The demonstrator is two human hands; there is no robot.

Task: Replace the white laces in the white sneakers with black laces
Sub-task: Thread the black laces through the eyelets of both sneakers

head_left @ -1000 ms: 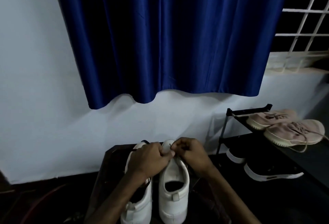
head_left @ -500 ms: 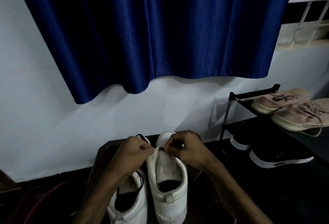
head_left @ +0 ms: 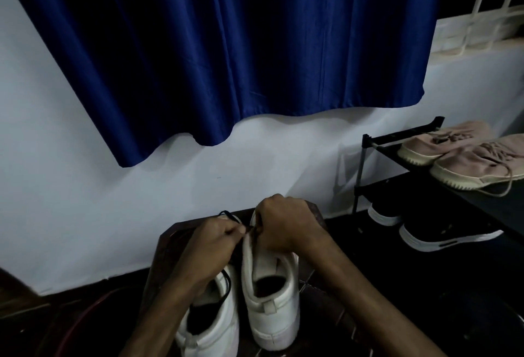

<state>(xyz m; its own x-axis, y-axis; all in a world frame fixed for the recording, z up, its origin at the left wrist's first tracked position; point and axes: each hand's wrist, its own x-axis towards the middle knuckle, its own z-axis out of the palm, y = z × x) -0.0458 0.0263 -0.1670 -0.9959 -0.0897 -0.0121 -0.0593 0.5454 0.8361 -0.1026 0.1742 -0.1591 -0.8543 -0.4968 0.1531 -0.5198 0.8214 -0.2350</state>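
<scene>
White sneakers stand side by side on the dark tabletop (head_left: 170, 246), heels toward me and toes toward the wall. My left hand (head_left: 209, 246) reaches over the left sneaker (head_left: 209, 325), its fingers drawn narrow and pinching a black lace (head_left: 225, 211) at the front of the right sneaker (head_left: 272, 300). My right hand (head_left: 286, 223) sits on that sneaker's front, fingers curled tight on its upper edge and meeting my left fingertips. The lace loops out past the left sneaker's toe, and another stretch lies across its opening. A blue curtain (head_left: 226, 44) hangs down the pale wall behind. To my right, a black shoe rack (head_left: 365, 158) holds pink shoes (head_left: 467, 163) on top and black shoes (head_left: 442, 232) with white soles underneath.
</scene>
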